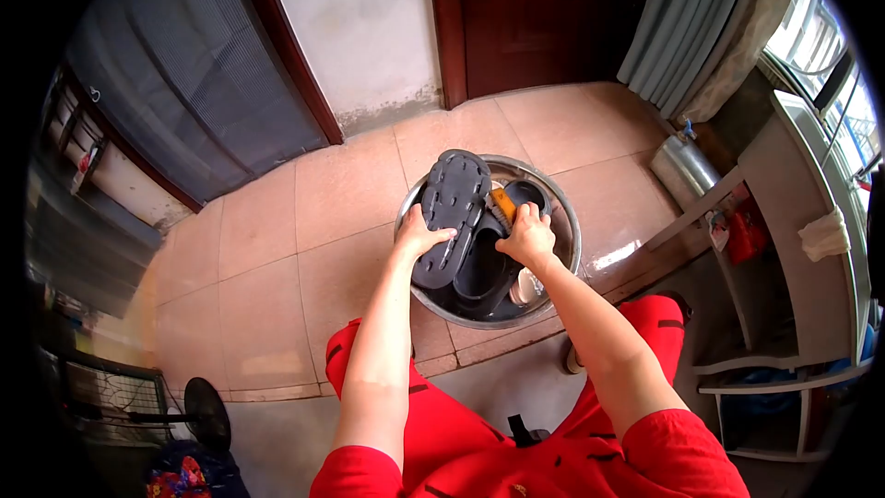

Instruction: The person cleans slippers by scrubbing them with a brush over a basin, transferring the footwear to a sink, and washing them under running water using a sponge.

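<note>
My left hand (pixel 421 236) grips a dark grey slipper (pixel 458 189) by its side, with the wet, grooved sole turned up. In my right hand (pixel 529 237) is a scrubbing brush (pixel 502 203) with an orange-yellow back; its bristles are close to the sole, and contact cannot be made out. Both hands are over a round metal basin (pixel 573 231) on the floor. Another dark slipper (pixel 484 263) lies inside it, below the raised one. Dark footwear (pixel 527 192) also shows at the basin's far side. A pale pinkish object (pixel 525 288), kind unclear, sits near the right wrist.
Pinkish floor tiles (pixel 350 194) surround the basin. To the right are a metal cylinder (pixel 684 166) and a pale shelf unit (pixel 784 249) holding a red item (pixel 745 231). A dark red door (pixel 544 18) stands behind. A round black object (pixel 206 413) is at lower left.
</note>
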